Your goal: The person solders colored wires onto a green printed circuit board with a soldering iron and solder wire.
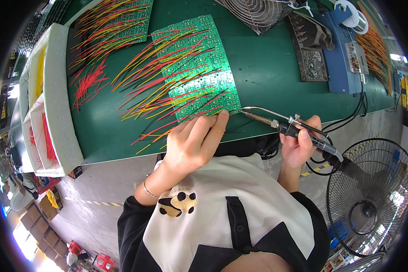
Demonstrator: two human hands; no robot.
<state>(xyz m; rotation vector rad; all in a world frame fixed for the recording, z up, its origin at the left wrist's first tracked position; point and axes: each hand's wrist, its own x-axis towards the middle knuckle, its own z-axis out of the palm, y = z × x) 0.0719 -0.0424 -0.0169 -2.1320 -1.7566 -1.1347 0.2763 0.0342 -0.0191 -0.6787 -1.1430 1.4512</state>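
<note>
While right hand (299,145) grips soldering iron (285,124), tip seemingly at circuit board (199,68).

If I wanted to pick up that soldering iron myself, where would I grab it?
Probably by the dark handle, where the right hand grips it now. On the soldering iron, bare metal runs from the handle to the tip at the green circuit board, and the cable leaves the rear, so come from the side.

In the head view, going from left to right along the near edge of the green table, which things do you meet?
White foam trays → loose red wires → green circuit board → left hand → soldering iron → right hand → floor fan.
</note>
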